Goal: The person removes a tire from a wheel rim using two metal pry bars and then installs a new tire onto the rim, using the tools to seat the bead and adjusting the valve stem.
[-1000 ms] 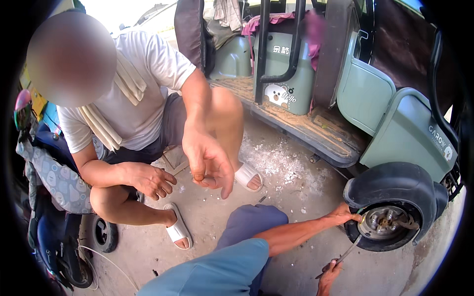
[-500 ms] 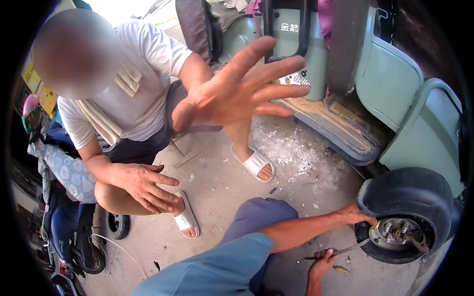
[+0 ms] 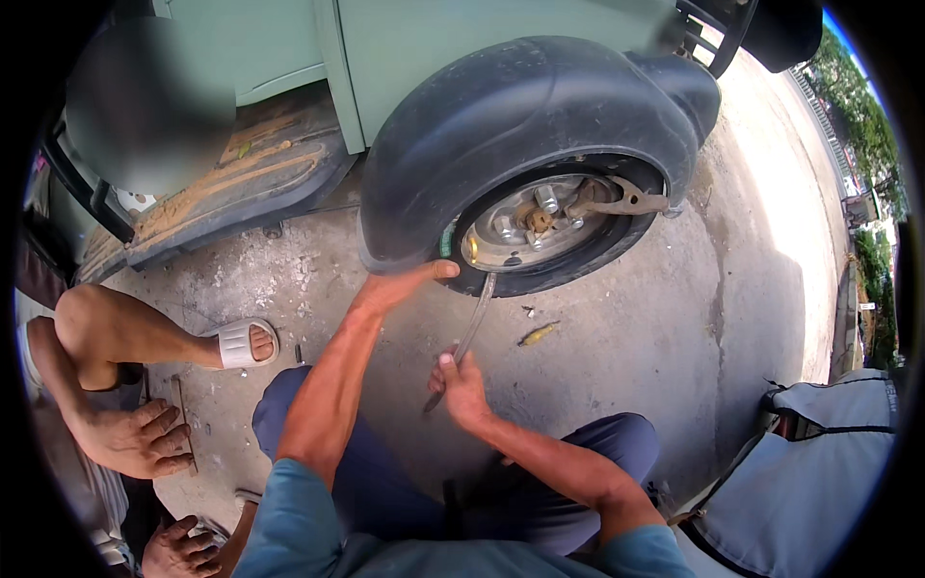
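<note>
A black tyre (image 3: 540, 280) sits on a metal wheel (image 3: 501, 252) with a greasy hub, under a dark fender (image 3: 520, 106). My right hand (image 3: 462, 387) is closed round a tyre lever (image 3: 475, 323), whose far end meets the lower rim. My left hand (image 3: 405, 287) is at the tyre's left edge, its thumb along the sidewall and its other fingers mostly hidden. A rusty flat metal piece with a hole (image 3: 631, 198) lies across the wheel's right side. Near my left thumb, a small yellow piece (image 3: 473, 250) shows at the rim.
A yellow object (image 3: 538, 334) lies on the concrete right of the lever. Another person's hand (image 3: 145, 438) and sandalled foot (image 3: 247, 344) are at left. A dusty footboard (image 3: 231, 183) belongs to the green vehicle (image 3: 501, 24). A grey cover (image 3: 809, 482) is at lower right.
The view has swung right, bringing the wheel to the middle. The other person's raised hand has come down. My hands stay at the tyre and lever.
</note>
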The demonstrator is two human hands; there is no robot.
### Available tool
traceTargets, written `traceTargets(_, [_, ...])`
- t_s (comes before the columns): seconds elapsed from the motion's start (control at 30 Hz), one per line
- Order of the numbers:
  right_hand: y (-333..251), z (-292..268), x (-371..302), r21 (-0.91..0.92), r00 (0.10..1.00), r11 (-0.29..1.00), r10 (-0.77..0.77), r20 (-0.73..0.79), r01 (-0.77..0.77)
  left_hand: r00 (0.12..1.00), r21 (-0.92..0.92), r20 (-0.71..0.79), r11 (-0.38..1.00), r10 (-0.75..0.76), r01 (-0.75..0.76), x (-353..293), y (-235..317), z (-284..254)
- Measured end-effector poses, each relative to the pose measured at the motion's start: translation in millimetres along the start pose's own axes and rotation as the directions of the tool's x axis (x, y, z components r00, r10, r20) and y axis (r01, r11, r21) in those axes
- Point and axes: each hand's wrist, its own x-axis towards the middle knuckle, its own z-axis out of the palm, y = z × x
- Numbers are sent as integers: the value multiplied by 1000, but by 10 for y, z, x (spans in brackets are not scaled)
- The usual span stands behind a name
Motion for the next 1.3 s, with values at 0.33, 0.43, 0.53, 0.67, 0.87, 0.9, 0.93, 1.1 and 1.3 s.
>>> traceTargets(0.33, [-208,-1089,309,-769,975,599,-132,181,224,997,-77,-74,997,15,-21,-63,99,-99])
traceTargets(0.43, [-1091,-1369,336,-984,996,153,6,91,89,991,-98,-48,988,-122,117,-102,176,-49])
traceTargets(0.53, [-1976,-1287,104,-908,919,-293,-167,357,300,989,-164,24,975,-146,148,-98,171,-21])
traceTargets(0.67, [-3024,-623,-353,-614,866,-753,-124,485,236,989,-175,-7,974,-150,146,-113,184,-1])
traceTargets(0.87, [-3418,457,-123,-73,921,-981,140,364,178,987,-234,27,959,-159,161,-80,170,-95])
traceTargets(0.9, [-3362,603,-4,-9,929,-975,208,306,221,986,-213,17,963,-164,164,-72,128,-112])
traceTargets(0.93, [-3319,735,47,53,934,-964,265,238,260,988,-209,22,966,-154,155,-47,77,-78])
traceTargets(1.1, [-2921,746,38,59,962,-963,268,48,265,991,-275,18,952,-133,133,-45,91,-2])
traceTargets(1.3, [-2476,182,-509,-837,991,-533,-113,-75,-124,994,-301,-18,949,-104,94,-102,305,-149])
